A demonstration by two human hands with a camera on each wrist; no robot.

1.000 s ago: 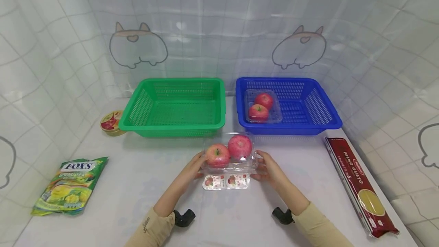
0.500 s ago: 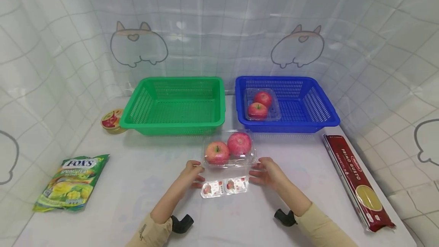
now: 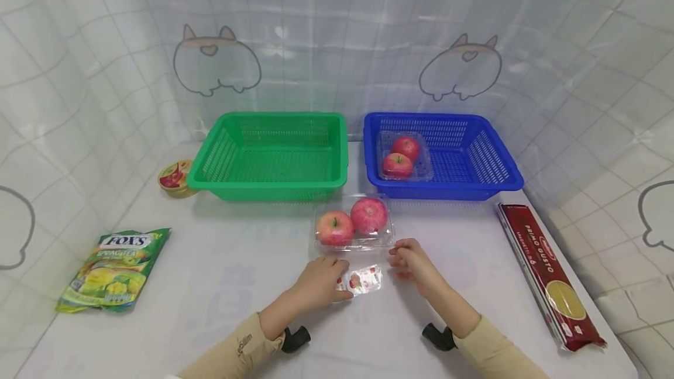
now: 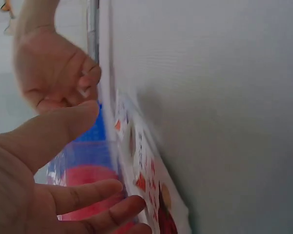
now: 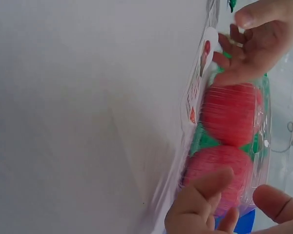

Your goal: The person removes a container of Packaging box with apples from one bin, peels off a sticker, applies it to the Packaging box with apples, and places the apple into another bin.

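My left hand [image 3: 318, 282] is over the left part of a white strip of labels [image 3: 365, 279] with printed apple pictures, hiding much of it. In the left wrist view its fingertips are right at the strip [image 4: 149, 168], fingers and thumb spread and uncurled. My right hand [image 3: 418, 268] is off the strip's right end, its fingers [image 5: 188, 209] loosely bent and nothing in them. Just beyond both hands lies a clear plastic box [image 3: 363, 245] with two apples, one red-yellow [image 3: 336, 228] and one deep pink [image 3: 370, 215].
Behind stand a green basket [image 3: 268, 186] and a blue basket [image 3: 447, 193], the latter bearing another clear box of apples [image 3: 397, 165]. A round tin [image 3: 176, 179] and a green FOX'S bag [image 3: 113, 271] are at left. A red spaghetti pack [image 3: 550, 276] lies at right.
Both hands have drawn back from the apple box. The left hand has moved right over the label strip, which has turned slightly. The right hand has stayed near the strip's right end.
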